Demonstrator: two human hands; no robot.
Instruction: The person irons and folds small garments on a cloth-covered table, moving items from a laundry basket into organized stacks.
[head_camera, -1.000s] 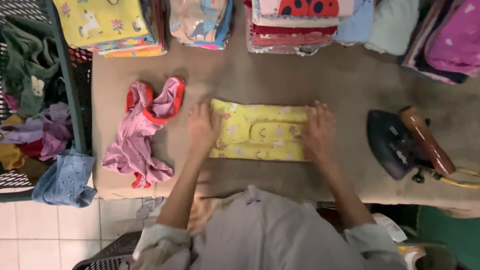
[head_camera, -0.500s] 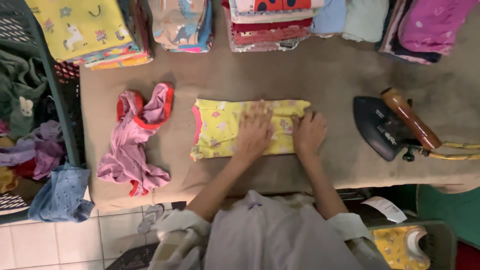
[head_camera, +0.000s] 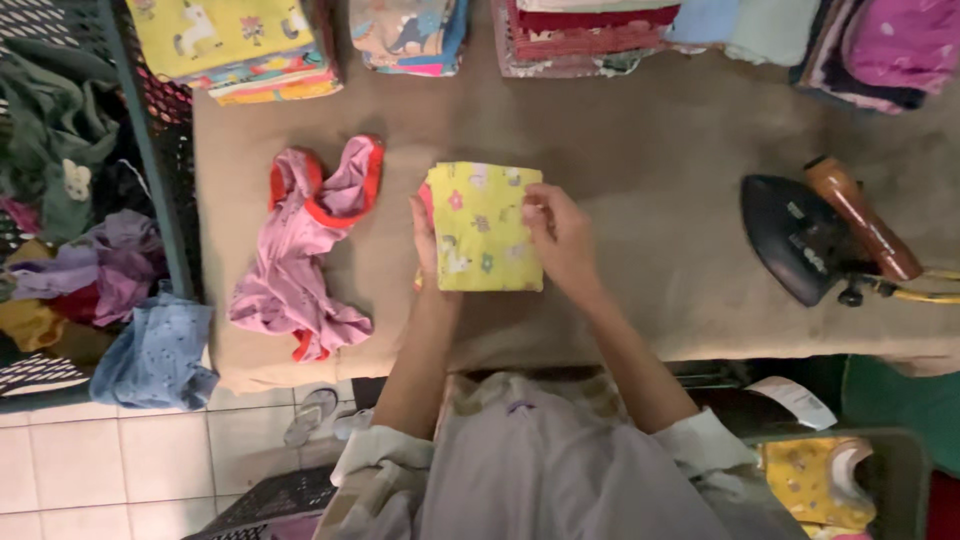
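Observation:
A small yellow printed garment (head_camera: 483, 228) lies folded into a compact rectangle on the tan ironing table (head_camera: 640, 150). My left hand (head_camera: 424, 240) rests under and along its left edge, fingers gripping the fold. My right hand (head_camera: 562, 240) pinches the garment's right edge near the top corner. Both forearms reach in from the bottom of the view.
A crumpled pink garment with orange trim (head_camera: 305, 250) lies left of the yellow one. A black iron with a brown handle (head_camera: 820, 240) sits at the right. Stacks of folded clothes (head_camera: 235, 45) line the far edge. A basket of unfolded clothes (head_camera: 70, 200) stands left.
The yellow garment was spread wide; it has been folded over into a narrower rectangle. Both hands moved from pressing its right half to holding its two sides.

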